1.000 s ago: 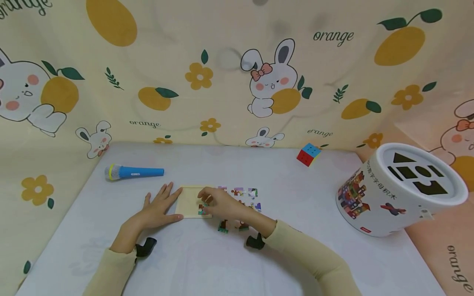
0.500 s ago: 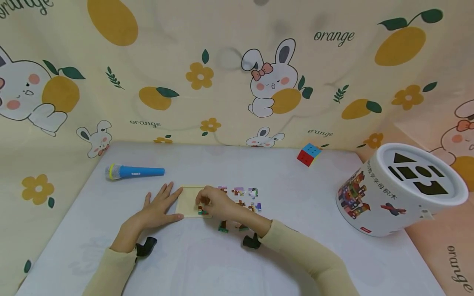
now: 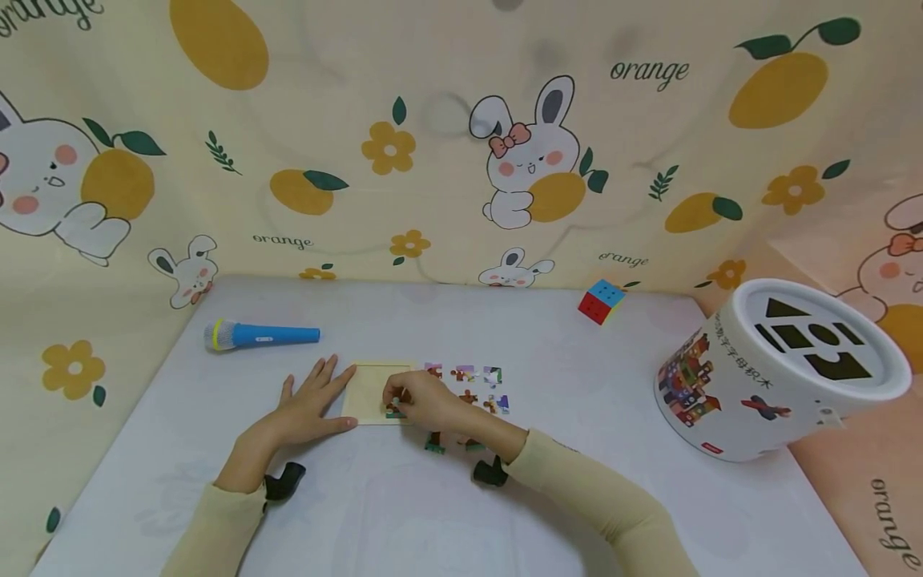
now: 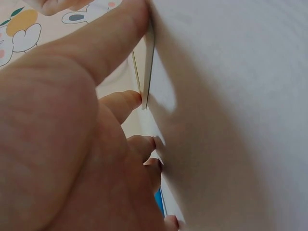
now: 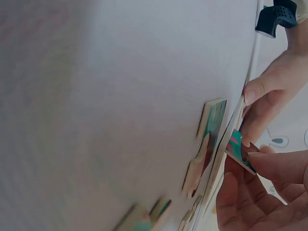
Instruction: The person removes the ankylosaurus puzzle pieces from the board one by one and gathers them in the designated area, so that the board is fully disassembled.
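Observation:
My left hand lies with spread, straight fingers at the left side of a pale wooden puzzle board. In the left wrist view its thumb and index finger touch the board's edge. My right hand is over the board's right part. Between its thumb and fingers it pinches a puzzle piece with green and pink on it, tilted just over the board in the right wrist view. From the head, that piece is mostly hidden by the fingers. Several loose puzzle pieces lie right of the board, partly behind the right wrist.
A blue toy microphone lies behind the left hand. Toward the back stands a small red and blue puzzle cube. A large white bucket with shape cut-outs in its lid is at the right. A printed cloth hangs behind the white table.
The right hand has shifted slightly left, then a little toward the person, staying over the board with its fingers more closed around the piece. The left hand has kept its place.

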### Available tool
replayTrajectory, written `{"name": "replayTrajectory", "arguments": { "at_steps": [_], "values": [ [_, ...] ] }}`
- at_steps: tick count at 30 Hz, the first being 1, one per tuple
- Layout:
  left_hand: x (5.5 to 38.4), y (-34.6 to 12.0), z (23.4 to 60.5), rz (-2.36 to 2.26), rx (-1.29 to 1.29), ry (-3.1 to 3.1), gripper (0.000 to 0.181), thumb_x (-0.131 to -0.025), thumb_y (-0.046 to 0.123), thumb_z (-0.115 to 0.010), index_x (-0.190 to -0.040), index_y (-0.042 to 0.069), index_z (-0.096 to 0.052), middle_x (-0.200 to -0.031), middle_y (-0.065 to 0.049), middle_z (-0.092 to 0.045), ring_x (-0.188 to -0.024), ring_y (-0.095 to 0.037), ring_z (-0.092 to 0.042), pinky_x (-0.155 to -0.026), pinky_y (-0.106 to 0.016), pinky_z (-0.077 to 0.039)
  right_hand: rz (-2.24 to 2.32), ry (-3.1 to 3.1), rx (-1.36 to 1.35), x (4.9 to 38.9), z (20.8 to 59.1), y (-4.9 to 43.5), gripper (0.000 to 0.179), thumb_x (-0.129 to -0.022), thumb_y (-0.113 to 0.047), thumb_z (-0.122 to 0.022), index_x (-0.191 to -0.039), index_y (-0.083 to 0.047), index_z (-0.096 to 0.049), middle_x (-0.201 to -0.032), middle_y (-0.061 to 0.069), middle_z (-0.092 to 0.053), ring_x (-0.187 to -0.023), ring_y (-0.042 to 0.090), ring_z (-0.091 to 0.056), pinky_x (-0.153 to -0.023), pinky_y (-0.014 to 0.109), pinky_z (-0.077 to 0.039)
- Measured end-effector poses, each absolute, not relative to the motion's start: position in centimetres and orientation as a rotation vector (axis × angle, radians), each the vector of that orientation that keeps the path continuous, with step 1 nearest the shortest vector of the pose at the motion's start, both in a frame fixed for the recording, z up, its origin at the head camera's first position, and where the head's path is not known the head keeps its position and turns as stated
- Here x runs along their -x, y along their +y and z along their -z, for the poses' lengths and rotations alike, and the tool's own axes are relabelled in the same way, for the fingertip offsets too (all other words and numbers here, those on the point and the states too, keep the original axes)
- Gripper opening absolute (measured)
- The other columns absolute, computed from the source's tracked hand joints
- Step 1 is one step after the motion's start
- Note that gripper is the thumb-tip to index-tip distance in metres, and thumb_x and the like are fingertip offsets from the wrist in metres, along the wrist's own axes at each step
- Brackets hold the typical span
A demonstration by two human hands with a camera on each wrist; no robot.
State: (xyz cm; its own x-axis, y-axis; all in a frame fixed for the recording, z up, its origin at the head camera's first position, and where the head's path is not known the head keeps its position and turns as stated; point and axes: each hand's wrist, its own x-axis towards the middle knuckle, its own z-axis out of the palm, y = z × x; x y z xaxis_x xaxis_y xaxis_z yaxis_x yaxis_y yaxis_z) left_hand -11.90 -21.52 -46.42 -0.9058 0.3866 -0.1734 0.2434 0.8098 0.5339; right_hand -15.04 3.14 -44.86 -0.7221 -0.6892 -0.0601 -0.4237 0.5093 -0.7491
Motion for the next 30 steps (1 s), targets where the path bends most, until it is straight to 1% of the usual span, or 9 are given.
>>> {"name": "replayTrajectory", "arguments": {
  "at_steps": [8,14,18,26,30],
  "values": [
    [11.9,-21.5,46.7,-0.745,-0.482,2.727,0.09,-0.091,0.05,-0.069,-0.157,0.006,-0.026,-0.162,-0.03,-0.007,-0.148,-0.049,-0.001,-0.105,-0.076,0.007,1.066,2.401,0.94,15.0,45.0,3.4,0.022,-0.091,0.012,-0.061,-0.095,-0.008,-0.069,-0.093,-0.001,-0.068,-0.08,0.007,-0.058,-0.069,0.019,-0.049],
    [12.1,-21.6,47.0,-0.752,-0.493,2.724,0.091,-0.09,0.05,-0.068,-0.157,0.006,-0.026,-0.162,-0.029,-0.006,-0.148,-0.049,0.0,-0.105,-0.077,0.008,1.109,2.401,0.956,14.8,44.5,4.4,0.021,-0.09,0.012,-0.062,-0.1,-0.005,-0.069,-0.094,0.001,-0.069,-0.079,0.01,-0.059,-0.07,0.021,-0.05],
    [12.0,-21.6,47.0,-0.775,-0.508,2.72,0.091,-0.09,0.05,-0.069,-0.157,0.005,-0.027,-0.162,-0.03,-0.006,-0.148,-0.05,0.0,-0.105,-0.077,0.008,1.145,2.397,0.945,14.7,44.2,6.0,0.022,-0.09,0.012,-0.061,-0.104,-0.002,-0.07,-0.096,0.002,-0.07,-0.08,0.011,-0.059,-0.071,0.022,-0.05],
    [11.8,-21.6,46.7,-0.768,-0.508,2.721,0.09,-0.09,0.048,-0.069,-0.157,0.005,-0.027,-0.162,-0.03,-0.007,-0.148,-0.05,0.0,-0.105,-0.077,0.008,1.18,2.422,0.848,14.8,44.1,10.2,0.019,-0.089,0.009,-0.063,-0.097,-0.005,-0.073,-0.1,0.002,-0.071,-0.086,0.013,-0.061,-0.077,0.027,-0.052],
    [11.7,-21.4,46.3,-0.756,-0.499,2.729,0.089,-0.09,0.047,-0.07,-0.156,0.005,-0.029,-0.161,-0.03,-0.009,-0.148,-0.05,-0.002,-0.105,-0.077,0.005,1.221,2.421,0.784,14.8,44.6,12.6,0.017,-0.087,0.007,-0.066,-0.097,-0.004,-0.074,-0.096,0.004,-0.071,-0.081,0.013,-0.061,-0.073,0.027,-0.051]
  ]
}}
